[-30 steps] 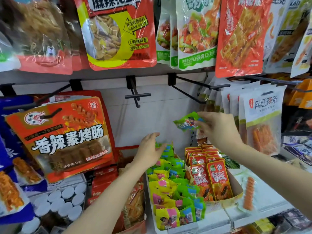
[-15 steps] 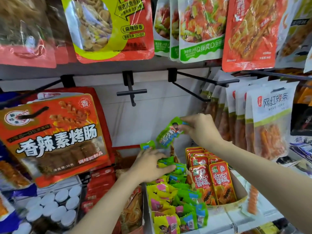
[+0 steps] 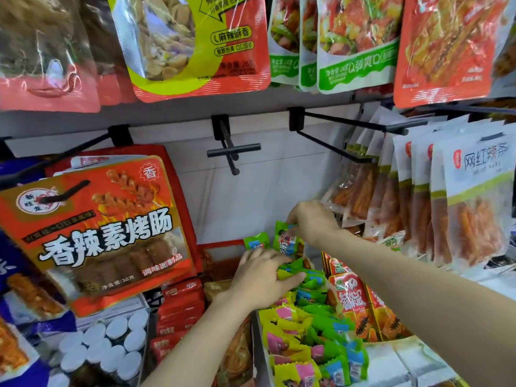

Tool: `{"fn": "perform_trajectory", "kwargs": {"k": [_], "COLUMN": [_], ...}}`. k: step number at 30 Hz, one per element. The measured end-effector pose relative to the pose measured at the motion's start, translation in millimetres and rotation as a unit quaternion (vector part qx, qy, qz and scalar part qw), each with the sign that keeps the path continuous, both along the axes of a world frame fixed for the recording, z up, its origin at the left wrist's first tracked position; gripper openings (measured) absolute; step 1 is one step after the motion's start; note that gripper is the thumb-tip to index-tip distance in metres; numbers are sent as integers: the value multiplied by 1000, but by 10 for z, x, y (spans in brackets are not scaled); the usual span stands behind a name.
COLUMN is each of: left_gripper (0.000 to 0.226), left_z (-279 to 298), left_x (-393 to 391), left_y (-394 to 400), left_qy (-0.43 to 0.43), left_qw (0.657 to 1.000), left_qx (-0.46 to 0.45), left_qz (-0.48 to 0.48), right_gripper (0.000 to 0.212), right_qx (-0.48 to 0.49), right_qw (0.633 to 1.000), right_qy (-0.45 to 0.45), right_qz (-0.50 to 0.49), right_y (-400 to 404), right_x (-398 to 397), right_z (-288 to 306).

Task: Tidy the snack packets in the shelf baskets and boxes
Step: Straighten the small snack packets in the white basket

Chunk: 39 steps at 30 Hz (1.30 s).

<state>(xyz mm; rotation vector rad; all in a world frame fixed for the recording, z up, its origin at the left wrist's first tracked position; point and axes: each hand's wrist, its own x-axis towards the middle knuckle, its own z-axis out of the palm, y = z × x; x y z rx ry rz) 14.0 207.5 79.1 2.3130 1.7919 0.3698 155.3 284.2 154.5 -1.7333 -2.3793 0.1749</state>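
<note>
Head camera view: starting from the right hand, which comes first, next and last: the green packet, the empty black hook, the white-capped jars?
1. Green packet: pinched in the right hand, at the back of the box.
2. Empty black hook: above and to the left, on the back wall.
3. White-capped jars: farthest, low at the left, beyond the left hand.

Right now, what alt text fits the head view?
The right hand lowers a small green snack packet toward the back of a box of green and yellow packets, where the left hand presses on the pile; larger snack bags hang on hooks around them.
</note>
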Motion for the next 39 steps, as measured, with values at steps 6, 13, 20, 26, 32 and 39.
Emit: {"fn": "perform_trajectory", "kwargs": {"k": [6,13,20,26,32,39], "left_gripper": [65,59,62,70,57,66], "left_z": [-18,11,-22,-27,61,375], "left_x": [-10,57,56,64,55,129], "left_y": [4,71,91,30,-155,-662], "left_qy": [4,33,42,36,-12,-240], "left_qw": [1000,999,999,999,999,969], "left_qx": [-4,-16,-15,15,-16,35], "left_qz": [-1,8,6,14,40,52], "right_gripper": [23,32,26,21,26,28], "right_qx": [-38,-53,-86,-20,118,230], "right_qw": [997,997,991,994,976,945], "right_qy": [-70,34,41,-28,157,229], "right_qz": [7,-47,-96,-102,-94,-49], "right_y": [93,166,78,-169,-566,-1126], "right_x": [-87,179,102,178,582,902], "right_z": [-142,-87,-336,-315,198,684]}}
